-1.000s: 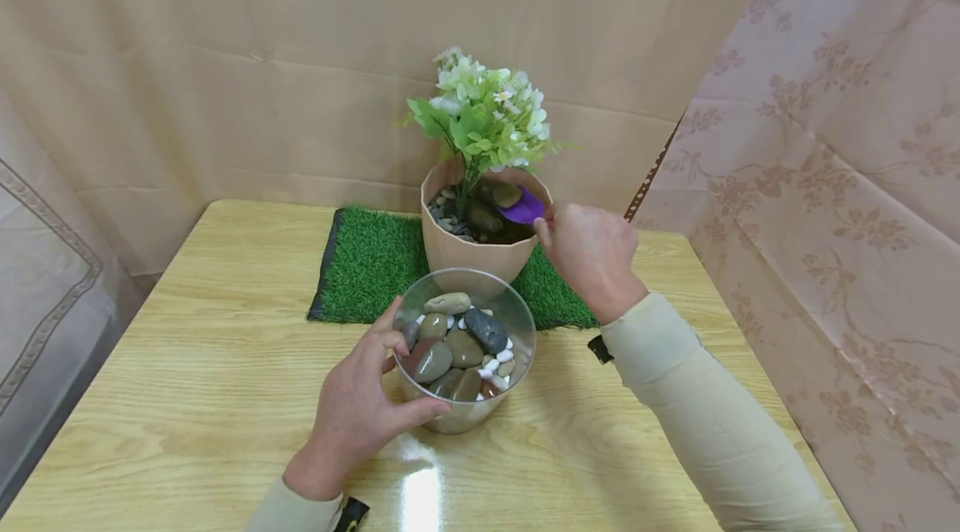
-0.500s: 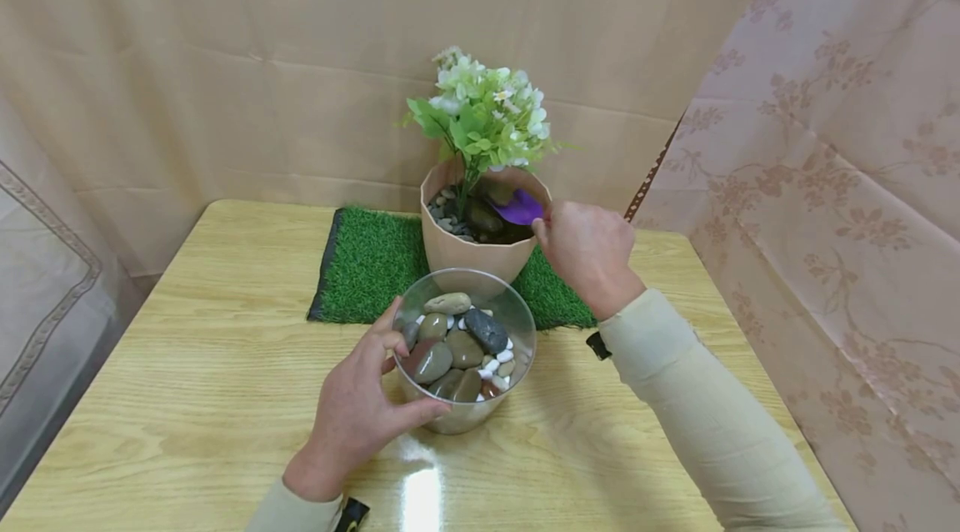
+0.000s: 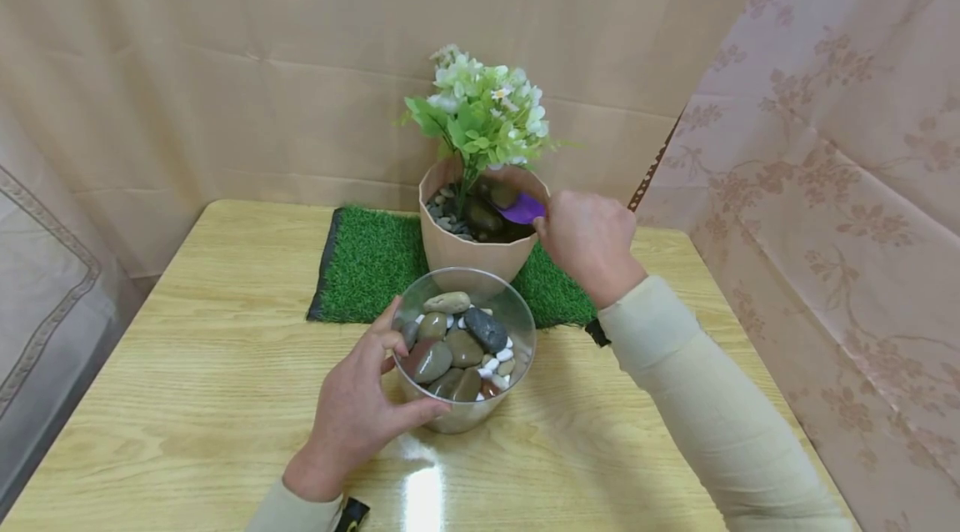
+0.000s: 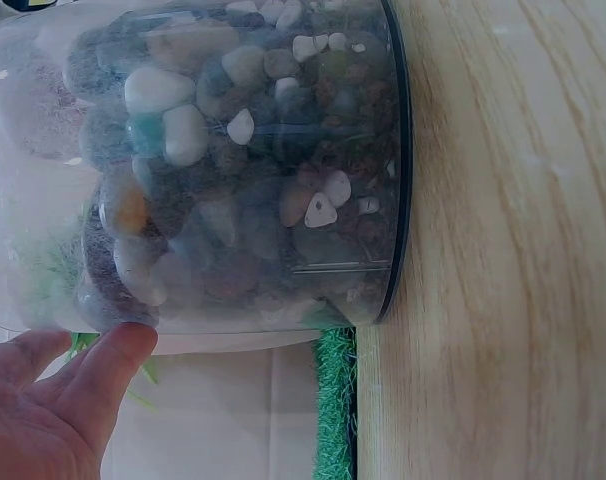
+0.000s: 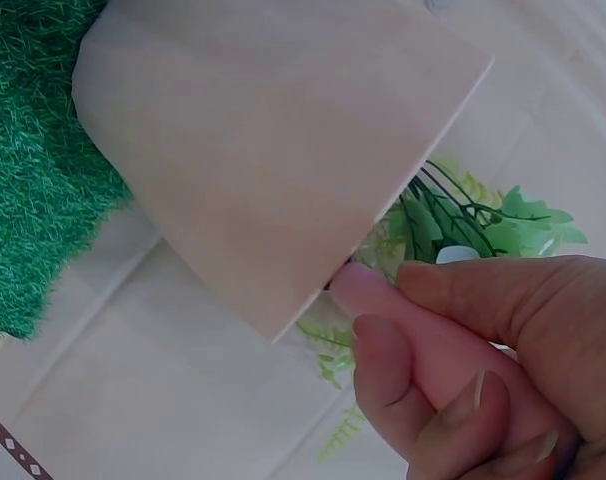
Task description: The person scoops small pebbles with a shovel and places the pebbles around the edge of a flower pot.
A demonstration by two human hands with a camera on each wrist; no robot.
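My right hand [image 3: 588,244] grips the pink handle [image 5: 453,345] of a small trowel, thumb and fingers wrapped round it. Its purple blade [image 3: 525,209] dips inside the beige flowerpot [image 3: 480,257], under the edge of a brown stone [image 3: 503,196]. The pot also holds dark stones, small grey pebbles [image 3: 448,223] and a leafy plant with white flowers [image 3: 483,107]. My left hand [image 3: 363,394] holds a clear round container [image 3: 521,298] at its left side, thumb at the near rim. Large wet stones [image 3: 463,348] and small white pebbles fill much of it.
The pot stands on a green artificial grass mat [image 3: 371,265] near the back of the wooden table [image 3: 225,365]. The container stands on the wood just before the mat. Beige cloth [image 3: 300,57] hangs behind, and a flowered cloth [image 3: 840,182] hangs to the right.
The trowel blade tilted over the brown stone half a second ago; now the stone shows again beside it. My right hand shifted slightly upward. The left hand and container stayed put.
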